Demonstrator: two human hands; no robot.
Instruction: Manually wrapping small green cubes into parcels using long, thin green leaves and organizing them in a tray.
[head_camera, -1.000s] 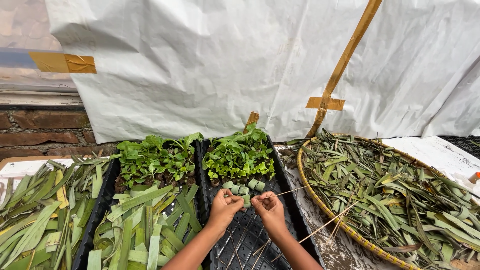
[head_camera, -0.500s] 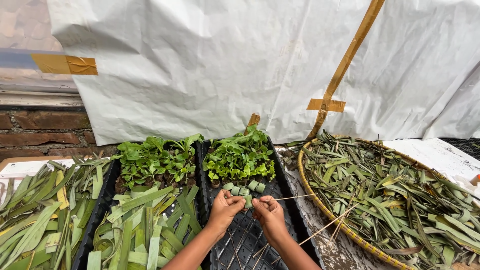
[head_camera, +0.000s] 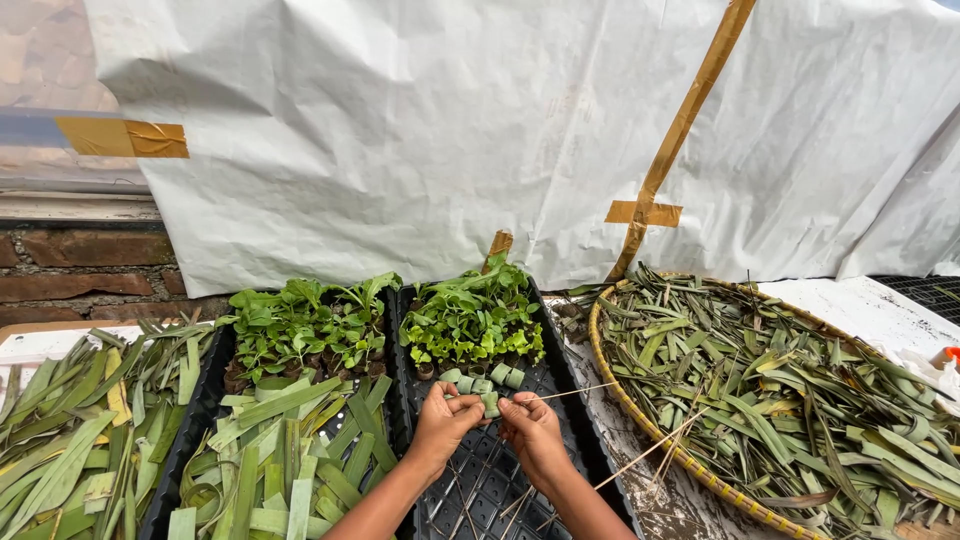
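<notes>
My left hand (head_camera: 445, 420) and my right hand (head_camera: 531, 430) meet over a black plastic seedling tray (head_camera: 500, 490). Between the fingertips of both hands sits a small rolled green leaf strip (head_camera: 490, 403). A thin pale stick (head_camera: 575, 393) runs from my right hand's fingers out to the right, at the roll. Several finished leaf rolls (head_camera: 483, 379) lie just beyond the hands, in front of small green seedlings (head_camera: 470, 320) that fill the tray's far end.
A second black tray (head_camera: 215, 395) on the left holds seedlings and cut leaf strips (head_camera: 290, 450). More long leaves (head_camera: 70, 430) lie at far left. A round woven basket (head_camera: 640, 430) of leaf scraps sits on the right. White sheeting (head_camera: 450, 130) hangs behind.
Both hands have stayed together over the tray, shifting slightly as they work the leaf roll and stick.
</notes>
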